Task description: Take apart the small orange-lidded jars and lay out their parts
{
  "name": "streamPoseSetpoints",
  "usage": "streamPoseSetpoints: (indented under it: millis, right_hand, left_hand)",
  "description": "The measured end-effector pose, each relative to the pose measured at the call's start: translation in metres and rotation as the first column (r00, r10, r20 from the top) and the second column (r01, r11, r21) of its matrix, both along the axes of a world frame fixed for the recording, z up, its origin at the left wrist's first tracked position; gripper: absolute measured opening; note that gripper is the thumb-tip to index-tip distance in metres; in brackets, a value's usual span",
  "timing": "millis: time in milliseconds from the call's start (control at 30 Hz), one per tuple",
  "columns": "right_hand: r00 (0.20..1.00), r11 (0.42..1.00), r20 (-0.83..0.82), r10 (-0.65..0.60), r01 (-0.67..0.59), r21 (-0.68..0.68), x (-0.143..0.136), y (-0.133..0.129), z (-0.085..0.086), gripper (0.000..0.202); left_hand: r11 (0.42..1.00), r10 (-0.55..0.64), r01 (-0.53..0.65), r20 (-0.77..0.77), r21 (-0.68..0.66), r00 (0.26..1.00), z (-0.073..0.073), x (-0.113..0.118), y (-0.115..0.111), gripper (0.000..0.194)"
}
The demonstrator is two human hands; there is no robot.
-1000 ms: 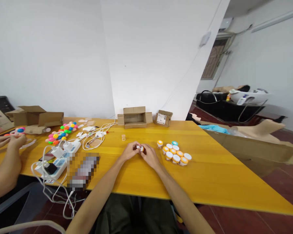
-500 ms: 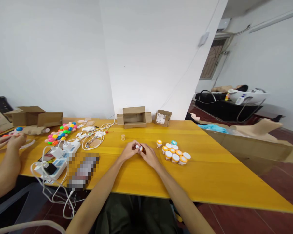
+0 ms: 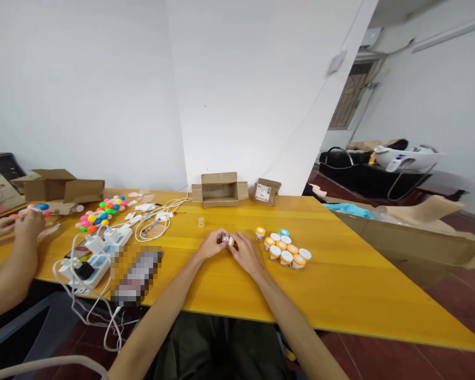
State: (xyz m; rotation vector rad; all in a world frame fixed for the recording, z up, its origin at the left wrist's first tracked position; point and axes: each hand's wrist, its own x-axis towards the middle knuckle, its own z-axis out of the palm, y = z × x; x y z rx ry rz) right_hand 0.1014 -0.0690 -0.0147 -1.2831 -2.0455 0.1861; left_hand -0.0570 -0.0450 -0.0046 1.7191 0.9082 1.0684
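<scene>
Both of my hands meet over the middle of the yellow table (image 3: 229,295). My left hand (image 3: 214,244) and my right hand (image 3: 243,250) are closed around a small jar (image 3: 228,240) with an orange-rimmed lid and a black-and-white patterned side. To the right of my right hand stand several small clear jars (image 3: 286,257) with white, orange and teal lids. One orange-lidded jar (image 3: 260,232) stands slightly apart from them. A small clear cup without a lid (image 3: 201,222) stands beyond my left hand.
Two cardboard boxes (image 3: 220,191) (image 3: 266,192) stand by the wall. Leftward lie a power strip (image 3: 98,266), white cables, a pixelated phone (image 3: 136,277) and colourful balls (image 3: 103,214). Another person's hands (image 3: 26,221) work at far left.
The jar between my hands has turned, so more of its patterned side shows. The view has shifted slightly. The other person's hand at the left has lifted a little.
</scene>
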Motion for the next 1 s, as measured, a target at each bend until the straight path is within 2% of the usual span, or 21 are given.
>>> streamPoseSetpoints:
  millis: [133, 267, 500, 700, 1000]
  right_hand:
    - [1.000, 1.000, 0.001, 0.006, -0.006, -0.015, 0.000, -0.001, 0.000, 0.026]
    - [0.999, 0.999, -0.027, 0.031, -0.032, -0.022, 0.000, 0.000, -0.002, 0.028]
    - [0.992, 0.997, -0.100, 0.077, -0.079, -0.016, 0.001, 0.003, -0.006, 0.032]
    - [0.981, 0.997, -0.185, 0.065, -0.073, -0.036, 0.001, 0.009, -0.012, 0.029]
    - [0.977, 0.994, -0.203, 0.057, -0.074, -0.075, 0.004, 0.011, -0.007, 0.024]
  left_hand:
    - [0.999, 0.013, -0.011, -0.073, 0.037, 0.997, -0.002, -0.001, 0.000, 0.010]
    - [0.988, 0.061, -0.031, -0.195, 0.153, 0.979, -0.002, -0.002, -0.003, 0.011]
    - [0.956, 0.083, 0.019, -0.332, 0.292, 0.939, 0.007, -0.003, -0.009, 0.016]
    - [0.935, 0.036, 0.082, -0.321, 0.346, 0.946, 0.009, -0.003, -0.008, 0.026]
    - [0.928, 0.020, 0.096, -0.306, 0.359, 0.952, 0.005, -0.003, -0.005, 0.026]
